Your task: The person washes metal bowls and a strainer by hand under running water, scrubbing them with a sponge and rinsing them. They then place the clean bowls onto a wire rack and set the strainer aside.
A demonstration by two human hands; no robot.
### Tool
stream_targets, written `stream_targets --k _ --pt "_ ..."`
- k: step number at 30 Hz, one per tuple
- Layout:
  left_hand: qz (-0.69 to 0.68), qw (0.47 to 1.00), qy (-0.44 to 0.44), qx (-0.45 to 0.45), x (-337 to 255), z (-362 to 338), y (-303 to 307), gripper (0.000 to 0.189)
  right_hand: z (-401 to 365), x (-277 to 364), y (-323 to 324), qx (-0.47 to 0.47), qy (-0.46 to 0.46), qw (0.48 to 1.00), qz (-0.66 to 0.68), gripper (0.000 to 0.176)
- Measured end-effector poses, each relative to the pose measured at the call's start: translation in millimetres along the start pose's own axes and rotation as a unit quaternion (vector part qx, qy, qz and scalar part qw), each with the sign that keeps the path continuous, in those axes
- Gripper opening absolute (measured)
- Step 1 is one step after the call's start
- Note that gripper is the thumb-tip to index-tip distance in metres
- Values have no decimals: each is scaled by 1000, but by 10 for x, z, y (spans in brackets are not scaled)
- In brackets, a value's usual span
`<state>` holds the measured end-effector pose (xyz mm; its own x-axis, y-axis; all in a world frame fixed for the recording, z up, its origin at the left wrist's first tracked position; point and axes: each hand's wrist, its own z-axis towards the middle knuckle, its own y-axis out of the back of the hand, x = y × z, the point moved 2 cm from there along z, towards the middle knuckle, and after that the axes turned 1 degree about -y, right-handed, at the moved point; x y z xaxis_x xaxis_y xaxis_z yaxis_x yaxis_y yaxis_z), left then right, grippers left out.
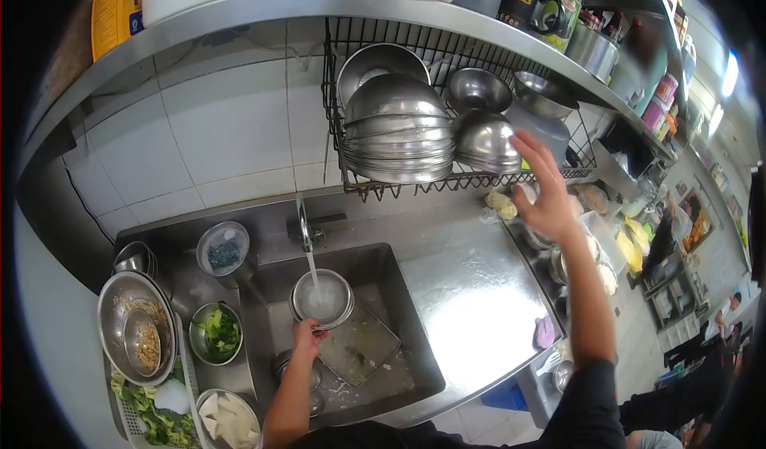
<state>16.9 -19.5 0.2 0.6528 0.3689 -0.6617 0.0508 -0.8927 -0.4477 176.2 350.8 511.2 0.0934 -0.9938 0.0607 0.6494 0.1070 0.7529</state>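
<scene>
My left hand (306,337) grips the near rim of a small stack of steel bowls (346,299) over the sink (427,361). Water from the tap (305,225) runs into the top bowl. Raised toward the wire rack (471,181), my right hand (546,189) has its fingers stretched apart. Its fingertips overlap the right side of an upside-down stack of small steel bowls (485,142) in this view. A taller stack of larger upturned bowls (399,138) stands just left of it.
On the left are a bowl of cut greens (217,333), a nested colander (112,313), a basket of leaves (159,421) and a bowl of white slices (229,419). A purple cloth (544,333) lies at the counter's right edge. People (722,321) are in the right background.
</scene>
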Motion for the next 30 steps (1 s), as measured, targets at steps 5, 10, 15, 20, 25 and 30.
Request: stream_targets --k 5,10,15,20,25,30 --pt "-14 998 -58 20 -171 -32 -181 45 -1147 402 -2102 -201 -145 943 220 21" --pt "-2 998 -61 6 -63 -101 -165 52 -1239 1438 -3812 104 -198 950 220 63" --pt "3 986 -109 -128 24 -249 70 57 -706 1868 -4201 344 63 932 94 40" --pt "372 861 -266 -224 -71 70 167 46 -836 1818 -3649 -5 72 981 182 54" --pt "607 683 -399 -78 -806 -37 -545 39 -943 1030 -2426 -143 79 977 140 45" --pt "713 501 -488 34 -896 488 -1059 35 -700 323 -736 -335 63 934 111 35"
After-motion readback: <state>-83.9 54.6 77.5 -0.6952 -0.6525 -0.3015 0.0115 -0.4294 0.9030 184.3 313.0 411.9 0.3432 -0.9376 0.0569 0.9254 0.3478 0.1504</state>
